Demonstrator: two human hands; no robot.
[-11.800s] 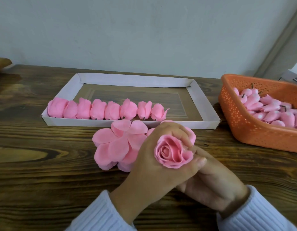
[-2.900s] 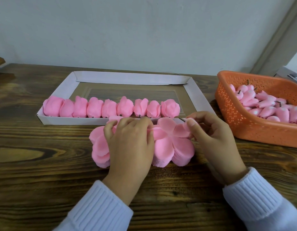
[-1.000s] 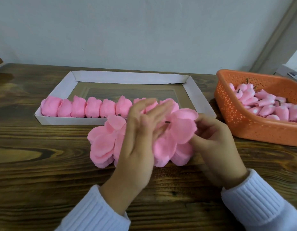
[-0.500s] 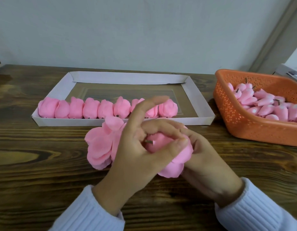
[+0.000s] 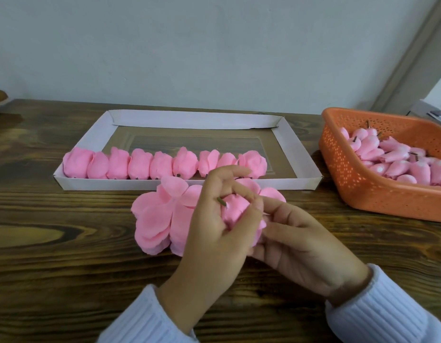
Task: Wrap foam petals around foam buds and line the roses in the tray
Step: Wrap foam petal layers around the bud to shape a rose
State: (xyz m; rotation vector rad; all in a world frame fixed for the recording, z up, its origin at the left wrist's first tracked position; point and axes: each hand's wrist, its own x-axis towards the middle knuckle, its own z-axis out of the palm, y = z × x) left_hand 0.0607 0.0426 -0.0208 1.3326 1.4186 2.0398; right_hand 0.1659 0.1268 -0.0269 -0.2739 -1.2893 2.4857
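My left hand [image 5: 214, 233] curls round a pink foam bud wrapped in petals [image 5: 235, 210], its short dark stem poking out between my fingers. My right hand [image 5: 298, 246] cups the same bundle from the right and below, fingers curled against the petals. A stack of flat pink petal pieces [image 5: 157, 216] lies on the table just left of my hands. The white cardboard tray [image 5: 189, 184] behind holds a row of several finished pink roses [image 5: 162, 165] along its near wall.
An orange perforated basket [image 5: 362, 191] at the right holds several pink foam buds [image 5: 397, 157] with dark stems. The dark wooden table [image 5: 53, 268] stretches to the left and front. A grey wall stands behind the tray.
Both hands lifted a petal piece with a bud from the stack and closed the petals around it. The bundle is now tighter and lower between my palms.
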